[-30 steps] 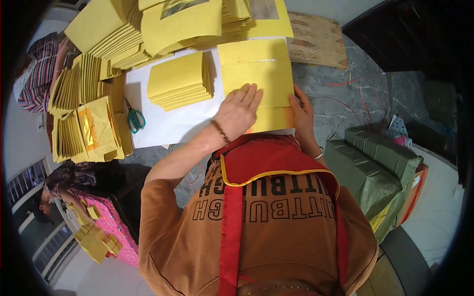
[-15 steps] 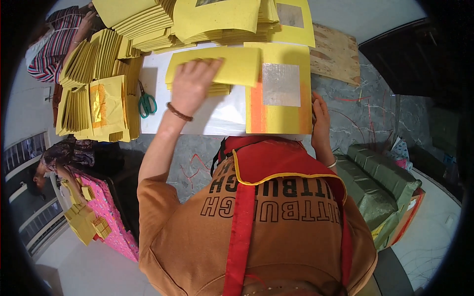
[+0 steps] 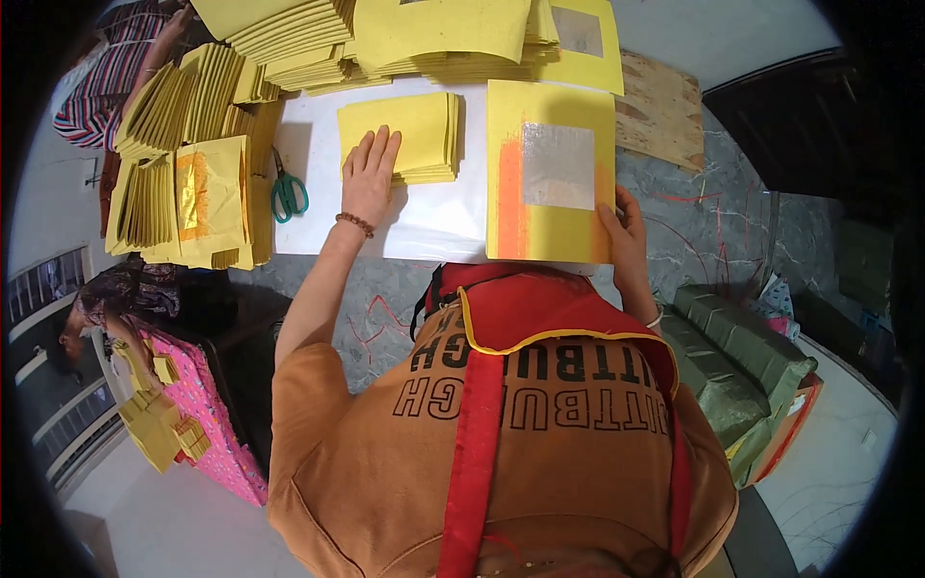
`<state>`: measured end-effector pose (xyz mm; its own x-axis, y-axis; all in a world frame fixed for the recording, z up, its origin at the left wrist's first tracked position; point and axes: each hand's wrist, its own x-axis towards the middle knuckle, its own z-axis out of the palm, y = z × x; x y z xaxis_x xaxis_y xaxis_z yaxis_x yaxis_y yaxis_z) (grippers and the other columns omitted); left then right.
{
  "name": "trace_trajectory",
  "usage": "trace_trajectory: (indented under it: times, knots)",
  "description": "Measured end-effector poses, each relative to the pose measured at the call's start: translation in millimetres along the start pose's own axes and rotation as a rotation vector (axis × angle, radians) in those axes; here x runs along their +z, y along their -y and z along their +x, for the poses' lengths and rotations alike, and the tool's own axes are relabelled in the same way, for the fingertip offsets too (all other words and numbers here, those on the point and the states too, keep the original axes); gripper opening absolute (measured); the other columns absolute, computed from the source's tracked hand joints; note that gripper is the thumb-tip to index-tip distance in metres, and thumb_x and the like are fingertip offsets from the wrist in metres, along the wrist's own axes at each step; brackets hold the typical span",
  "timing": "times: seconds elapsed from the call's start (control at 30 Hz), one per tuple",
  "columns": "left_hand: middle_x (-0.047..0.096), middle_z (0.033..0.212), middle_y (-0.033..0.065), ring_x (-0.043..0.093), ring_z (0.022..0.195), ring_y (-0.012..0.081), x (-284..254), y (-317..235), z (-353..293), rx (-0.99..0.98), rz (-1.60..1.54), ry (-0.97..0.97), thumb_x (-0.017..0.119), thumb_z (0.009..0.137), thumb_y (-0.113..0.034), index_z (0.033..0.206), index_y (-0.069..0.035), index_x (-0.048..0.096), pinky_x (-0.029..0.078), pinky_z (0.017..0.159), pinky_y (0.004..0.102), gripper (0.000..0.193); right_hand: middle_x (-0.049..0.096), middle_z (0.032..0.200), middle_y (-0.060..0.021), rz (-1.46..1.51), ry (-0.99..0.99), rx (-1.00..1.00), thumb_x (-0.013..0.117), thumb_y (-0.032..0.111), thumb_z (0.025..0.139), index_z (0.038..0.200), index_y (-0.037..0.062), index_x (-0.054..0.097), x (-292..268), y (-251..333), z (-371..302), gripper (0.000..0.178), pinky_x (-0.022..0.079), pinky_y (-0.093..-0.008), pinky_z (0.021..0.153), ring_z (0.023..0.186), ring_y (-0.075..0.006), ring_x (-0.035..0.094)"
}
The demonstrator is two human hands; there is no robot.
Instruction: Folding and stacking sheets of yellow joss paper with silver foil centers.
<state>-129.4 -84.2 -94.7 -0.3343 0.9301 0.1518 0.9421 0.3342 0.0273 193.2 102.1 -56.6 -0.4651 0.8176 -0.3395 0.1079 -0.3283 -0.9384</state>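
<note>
Around the white table (image 3: 434,226) spreads a grey marbled floor (image 3: 737,173), with loose red string lying on it. Stacks of folded yellow paper (image 3: 207,87) crowd the table's far and left sides. To the right, at floor level, sit dark green wrapped bundles (image 3: 713,376), and a wooden board (image 3: 660,111) lies beyond the table's far right corner. At the table's right end, near the person's red apron (image 3: 568,308), lies a flat yellow sheet (image 3: 549,231) bearing a silver square and an orange band. Left of it, apart from it, is a small pile of folded yellow paper (image 3: 414,120). The left hand (image 3: 368,183) rests flat on this pile's near left part, fingers extended, gripping nothing. The right hand (image 3: 626,226) is at the sheet's right edge, thumb against it; whether it pinches the paper, I cannot tell. Green-handled scissors (image 3: 289,196) lie near the left stacks. A beaded bracelet (image 3: 355,224) circles the left wrist.
</note>
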Motion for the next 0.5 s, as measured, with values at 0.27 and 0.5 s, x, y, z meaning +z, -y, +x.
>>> trace_trajectory:
  times: [0.27, 0.5]
  knots:
    - [0.028, 0.141, 0.0166, 0.031, 0.127, 0.0334, -44.4, 10.3, 17.4, 0.079, -0.051, 0.12, 0.063, 0.062, -0.002, 0.139, -0.008, 0.023, 0.025, 0.105, 0.045, 0.087, 0.04, 0.129, -0.0092, -0.228, -0.082, -0.228, 0.06, 0.013, 0.084, 0.123, 0.0076, 0.049, -12.3, -8.1, -0.5, 0.041, 0.043, -0.0278, 0.086, 0.109, -0.0168, 0.047]
    - [0.028, 0.14, 0.019, 0.031, 0.126, 0.0342, -67.2, -12.1, 26.6, 0.098, -0.134, 0.077, 0.064, 0.06, -0.001, 0.138, -0.008, 0.025, 0.026, 0.104, 0.0449, 0.087, 0.039, 0.129, -0.008, -0.221, 0.012, -0.27, 0.063, 0.012, 0.082, 0.101, 0.0082, 0.062, -14.1, -13.5, 0.1, 0.019, 0.043, -0.0249, 0.081, 0.111, -0.0162, 0.046]
